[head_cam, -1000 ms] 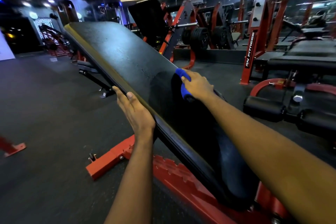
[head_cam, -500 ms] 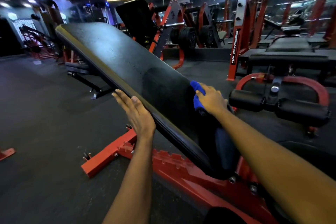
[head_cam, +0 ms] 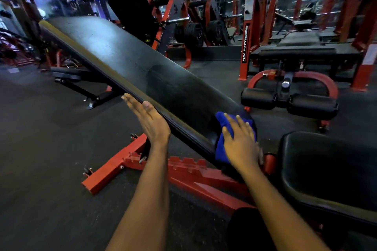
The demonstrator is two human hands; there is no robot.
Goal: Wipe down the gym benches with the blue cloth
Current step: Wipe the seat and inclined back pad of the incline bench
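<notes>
The soft, limp blue cloth (head_cam: 221,144) bunches under the flat-spread right hand (head_cam: 240,144) at the bench (head_cam: 126,55) pad's lower end, best pressed by palm, while the straight-fingered left hand (head_cam: 149,120) braces the pad's edge.

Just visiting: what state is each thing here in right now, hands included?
Long black padded backrest: tilted, far end raised.
Blue cloth: bunched, pressed on the backrest's low end.
Right hand: flat on the cloth, fingers straight.
Left hand: open, resting against the backrest's side edge.
Black padded seat: neither hand touches it.
Red steel base frame: on the floor, under the backrest.
</notes>
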